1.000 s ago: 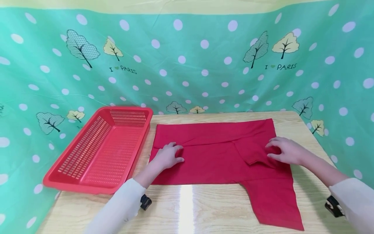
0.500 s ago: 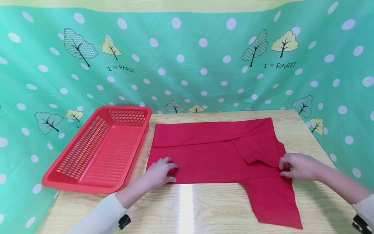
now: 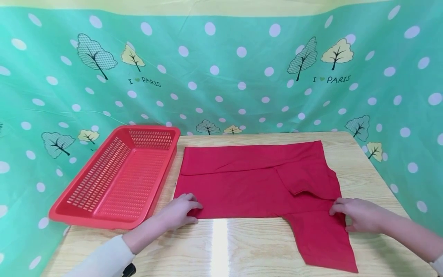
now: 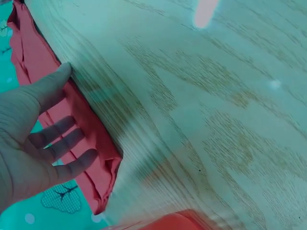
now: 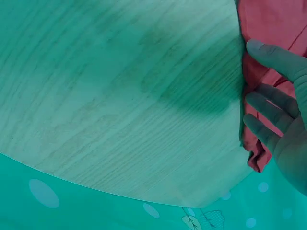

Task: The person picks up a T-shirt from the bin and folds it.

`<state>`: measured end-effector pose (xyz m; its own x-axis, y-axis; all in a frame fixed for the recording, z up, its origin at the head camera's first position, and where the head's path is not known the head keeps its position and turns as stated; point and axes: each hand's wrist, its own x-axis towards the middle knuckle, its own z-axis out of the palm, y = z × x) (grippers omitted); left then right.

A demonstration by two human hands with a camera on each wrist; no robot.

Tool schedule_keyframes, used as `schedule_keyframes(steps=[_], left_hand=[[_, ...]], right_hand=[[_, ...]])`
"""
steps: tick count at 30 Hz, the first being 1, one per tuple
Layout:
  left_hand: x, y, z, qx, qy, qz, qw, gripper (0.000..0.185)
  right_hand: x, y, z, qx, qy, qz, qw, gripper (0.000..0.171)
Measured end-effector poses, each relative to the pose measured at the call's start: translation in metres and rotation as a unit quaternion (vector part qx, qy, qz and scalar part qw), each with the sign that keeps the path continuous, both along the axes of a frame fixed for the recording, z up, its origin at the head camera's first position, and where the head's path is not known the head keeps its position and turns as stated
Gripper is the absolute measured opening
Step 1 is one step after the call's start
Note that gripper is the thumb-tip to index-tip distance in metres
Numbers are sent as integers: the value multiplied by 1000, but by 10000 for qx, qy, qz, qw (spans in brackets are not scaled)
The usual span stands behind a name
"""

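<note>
A red short-sleeved T-shirt (image 3: 235, 192) lies sideways on the table, its far side folded over toward the middle. One sleeve (image 3: 304, 179) is doubled back on the body, and the other (image 3: 325, 242) spreads toward the near right. At the near left corner of the shirt, my left hand (image 3: 176, 213) has its fingertips on the fabric; the left wrist view shows its thumb (image 4: 62, 74) at the near edge and the fingers loosely bent. My right hand (image 3: 361, 215) is at the shirt's right edge, where the near sleeve begins, fingers spread over the fabric and thumb by the edge.
A red plastic basket (image 3: 157, 206) with slotted walls stands left of the shirt, close to my left forearm. Behind the wood-grain table (image 3: 256, 250) hangs a green dotted curtain (image 3: 228, 96) that also wraps both sides.
Both hands have moved toward me along the shirt: the left from the fold line to the near corner, the right from beside the doubled-back sleeve to the near sleeve. The shirt barely shifts.
</note>
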<state>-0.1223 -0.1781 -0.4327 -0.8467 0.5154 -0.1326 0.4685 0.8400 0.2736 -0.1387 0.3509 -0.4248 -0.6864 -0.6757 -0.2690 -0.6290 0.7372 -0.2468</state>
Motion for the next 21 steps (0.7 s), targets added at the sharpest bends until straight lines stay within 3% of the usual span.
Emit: schedule_keyframes(steps=[10,15,21], left_hand=[[0,-4,-1,-13,137,-206,9997,33],[1,-5,-2,-40,242,-272,9993,29],[1,-7,-7,118,565,-463,9973,15]], right_hand=[[10,-3,-6,285,511,175,9981,51],[10,-1,-8,103,912,369,9951,35],[7,1,-8,-315,1317,307,9903,19]])
